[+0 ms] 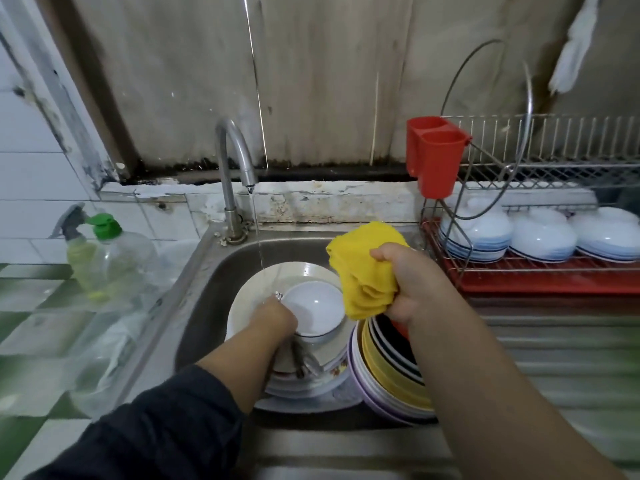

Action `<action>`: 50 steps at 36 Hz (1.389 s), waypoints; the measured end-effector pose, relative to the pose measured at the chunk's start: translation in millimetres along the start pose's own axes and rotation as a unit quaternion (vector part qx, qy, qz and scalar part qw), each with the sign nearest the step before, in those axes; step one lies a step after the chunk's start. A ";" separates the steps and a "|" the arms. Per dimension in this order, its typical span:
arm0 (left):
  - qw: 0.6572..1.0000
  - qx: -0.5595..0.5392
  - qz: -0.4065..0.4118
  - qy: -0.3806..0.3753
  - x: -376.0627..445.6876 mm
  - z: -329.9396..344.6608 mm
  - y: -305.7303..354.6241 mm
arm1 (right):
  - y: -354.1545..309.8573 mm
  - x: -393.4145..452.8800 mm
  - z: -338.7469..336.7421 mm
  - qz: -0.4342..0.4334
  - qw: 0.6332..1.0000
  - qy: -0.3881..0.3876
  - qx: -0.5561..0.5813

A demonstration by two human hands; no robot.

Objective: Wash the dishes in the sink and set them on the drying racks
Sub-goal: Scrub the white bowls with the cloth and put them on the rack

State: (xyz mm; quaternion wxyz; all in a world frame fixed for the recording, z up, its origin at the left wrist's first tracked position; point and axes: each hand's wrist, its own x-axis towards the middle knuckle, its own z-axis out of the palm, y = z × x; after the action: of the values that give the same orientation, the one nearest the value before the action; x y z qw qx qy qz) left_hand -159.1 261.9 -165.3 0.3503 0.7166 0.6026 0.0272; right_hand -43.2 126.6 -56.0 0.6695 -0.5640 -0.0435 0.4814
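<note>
The steel sink [207, 299] holds a pile of plates [249, 306] with a white bowl [313, 311] on top. My left hand [275, 318] grips the bowl's near-left rim under a thin stream from the tap [235, 157]. My right hand [412, 282] hovers above the sink's right side and clutches a bunched yellow cloth [367, 268]. Beneath it, several coloured plates [388, 368] lean on edge against the sink wall. Cutlery [304, 362] lies on the plates below the bowl.
A drying rack [540, 265] with a red tray stands at the right, holding upturned white bowls [540, 233]. A red cutlery holder [434, 157] hangs on its upper tier. A green-capped soap bottle [107, 258] and a spray bottle [74, 233] stand left of the sink.
</note>
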 end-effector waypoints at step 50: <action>0.891 -0.411 0.180 -0.065 -67.7 -85.4 75.6 | -39.7 -23.7 37.5 -0.238 0.188 -0.122 -0.945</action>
State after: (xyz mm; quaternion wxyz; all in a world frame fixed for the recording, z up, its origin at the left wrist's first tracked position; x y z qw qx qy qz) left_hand -153.0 240.1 -34.5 0.6411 0.6050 0.3737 0.2887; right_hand -54.8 140.9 0.7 -0.2977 -0.6698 -0.6790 -0.0411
